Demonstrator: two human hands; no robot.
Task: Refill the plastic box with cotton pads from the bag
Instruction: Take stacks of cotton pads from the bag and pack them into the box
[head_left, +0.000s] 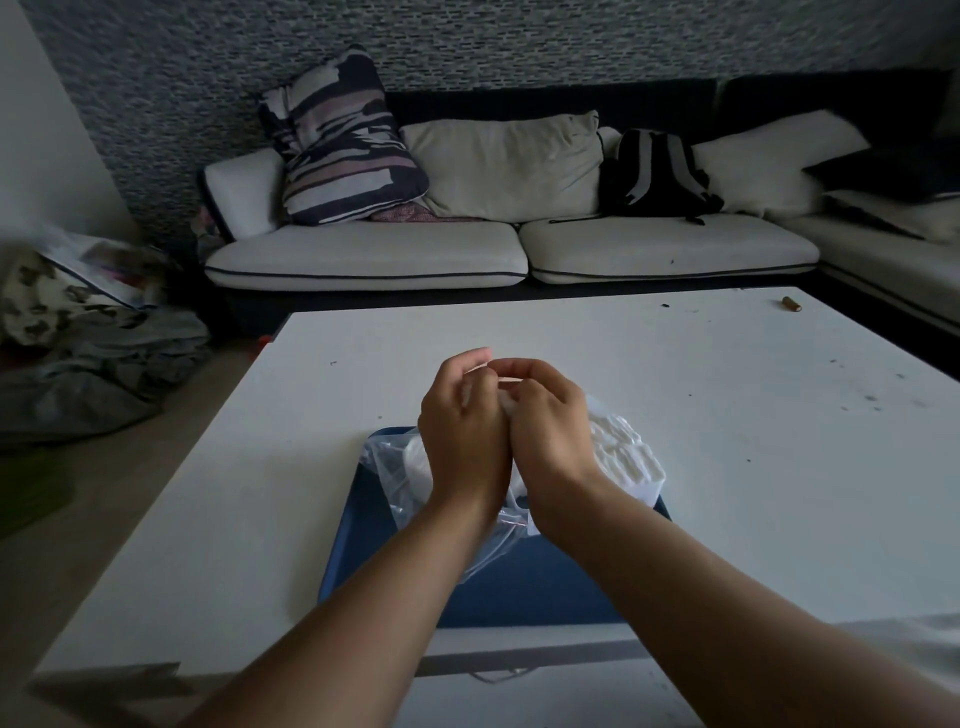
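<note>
My left hand (462, 426) and my right hand (550, 426) are pressed side by side above a blue tray (519, 587) on the white table. White cotton pads (506, 402) peek out between the curled fingers of both hands. Under my wrists lies a clear plastic bag (400, 470), crumpled, with a red zip line near its mouth. To the right of my right hand stands a row of white cotton pads (631, 457) packed on edge. I cannot make out the walls of the plastic box around that row.
The white table (727, 415) stretches wide to the right and far side, with a small brown object (792, 304) near its far right corner. Beyond it stands a sofa with cushions and a black backpack (657, 174). Clothes lie heaped on the floor at left.
</note>
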